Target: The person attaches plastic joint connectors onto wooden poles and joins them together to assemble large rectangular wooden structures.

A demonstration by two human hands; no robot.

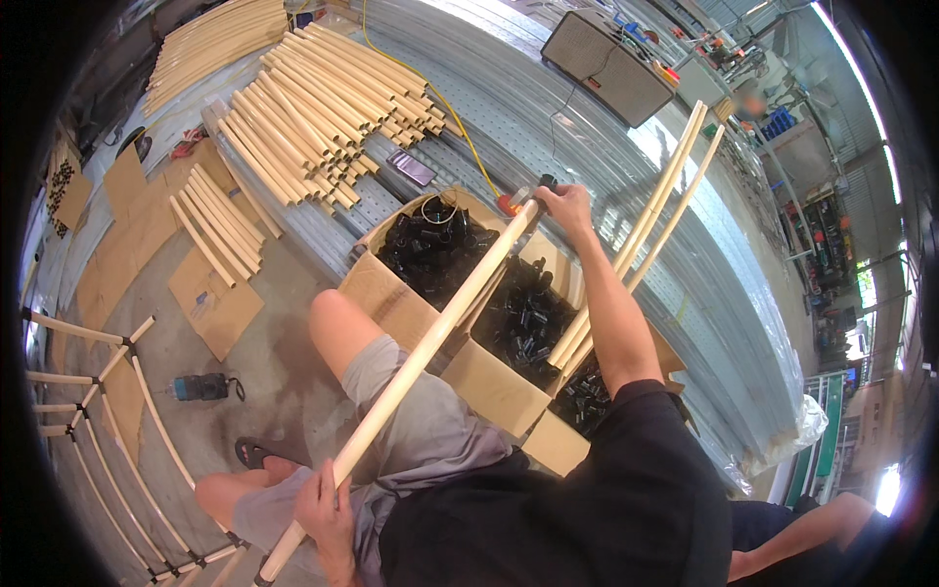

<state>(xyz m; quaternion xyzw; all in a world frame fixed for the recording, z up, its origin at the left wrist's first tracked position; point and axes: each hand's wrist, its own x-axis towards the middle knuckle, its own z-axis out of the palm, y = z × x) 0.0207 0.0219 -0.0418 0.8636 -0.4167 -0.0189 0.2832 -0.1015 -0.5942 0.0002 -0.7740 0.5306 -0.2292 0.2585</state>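
A long tan pipe (416,362) lies slantwise across my lap, from near my left hip up to the boxes in front of me. My left hand (326,514) is closed round its lower part, where a dark fitting (262,579) shows at the end. At the upper end my right hand (567,207) pinches a small black pipe fitting (548,181); my fingers partly hide how it meets the pipe. Under the pipe stand open cardboard boxes (499,391) filled with loose black fittings (435,245). Three tan pipes (641,230) lean out of the boxes beside my right forearm.
Tan pipes (303,108) are stacked on metal profiles (724,323) ahead, near a phone (412,167) and a speaker (608,67). On the left stand a pipe frame (127,342) and a dark cylindrical object (201,387). Another person's limb (802,538) is at lower right.
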